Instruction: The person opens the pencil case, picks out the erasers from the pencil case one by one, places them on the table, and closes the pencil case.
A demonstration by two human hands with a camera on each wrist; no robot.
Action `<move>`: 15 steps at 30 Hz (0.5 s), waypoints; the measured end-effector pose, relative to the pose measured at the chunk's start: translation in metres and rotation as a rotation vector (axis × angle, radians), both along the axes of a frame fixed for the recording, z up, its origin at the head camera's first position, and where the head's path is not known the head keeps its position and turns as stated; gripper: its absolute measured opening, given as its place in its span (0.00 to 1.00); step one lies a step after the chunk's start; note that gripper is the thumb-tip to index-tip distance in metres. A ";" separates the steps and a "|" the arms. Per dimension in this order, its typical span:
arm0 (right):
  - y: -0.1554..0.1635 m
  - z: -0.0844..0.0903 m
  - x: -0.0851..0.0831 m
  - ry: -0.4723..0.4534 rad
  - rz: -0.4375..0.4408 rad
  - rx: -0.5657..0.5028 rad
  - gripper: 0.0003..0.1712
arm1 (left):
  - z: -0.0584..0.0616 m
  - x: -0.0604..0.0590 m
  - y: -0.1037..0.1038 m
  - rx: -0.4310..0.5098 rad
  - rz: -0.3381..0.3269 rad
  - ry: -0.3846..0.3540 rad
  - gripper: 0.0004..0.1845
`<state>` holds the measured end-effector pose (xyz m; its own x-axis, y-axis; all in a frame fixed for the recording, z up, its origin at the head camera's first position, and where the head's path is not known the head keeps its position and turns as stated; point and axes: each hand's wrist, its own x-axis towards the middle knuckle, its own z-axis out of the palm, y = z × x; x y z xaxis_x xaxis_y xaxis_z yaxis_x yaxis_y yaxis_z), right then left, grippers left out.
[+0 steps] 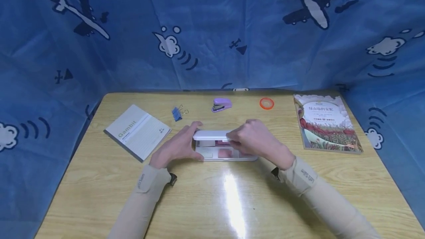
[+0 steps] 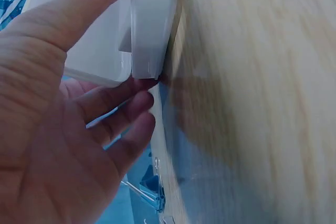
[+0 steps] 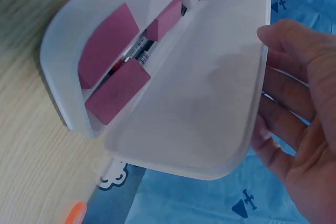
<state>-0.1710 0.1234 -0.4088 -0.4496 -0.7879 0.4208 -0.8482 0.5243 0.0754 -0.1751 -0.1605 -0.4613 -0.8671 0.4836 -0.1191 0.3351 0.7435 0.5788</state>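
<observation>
A white pencil case (image 1: 212, 159) lies on the table between both hands, its lid (image 3: 194, 87) raised on a hinge at the far side. Around the left end of the case is my left hand (image 1: 177, 145), thumb at the near side and fingers at the far side. My right hand (image 1: 254, 137) pinches the lid's free edge between thumb and fingers. Inside the case, the right wrist view shows pink blocks like erasers (image 3: 118, 90) and pens (image 3: 137, 48) partly hidden among them. White pieces lie toward the left end.
On the left lies a notebook (image 1: 137, 132), with a blue binder clip (image 1: 177, 114) beside it. A purple stapler (image 1: 221, 104) and an orange tape roll (image 1: 266, 103) stand along the back. A picture-covered book (image 1: 327, 123) is at the right. Blue cloth surrounds the table's back and sides.
</observation>
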 end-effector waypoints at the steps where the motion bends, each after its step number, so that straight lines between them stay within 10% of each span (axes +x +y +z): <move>1: 0.000 0.001 -0.001 -0.006 -0.005 -0.010 0.21 | 0.000 0.000 0.000 -0.009 0.008 -0.003 0.62; 15: 0.004 0.005 -0.017 -0.118 -0.072 -0.122 0.02 | 0.001 0.001 0.002 -0.091 0.036 0.093 0.69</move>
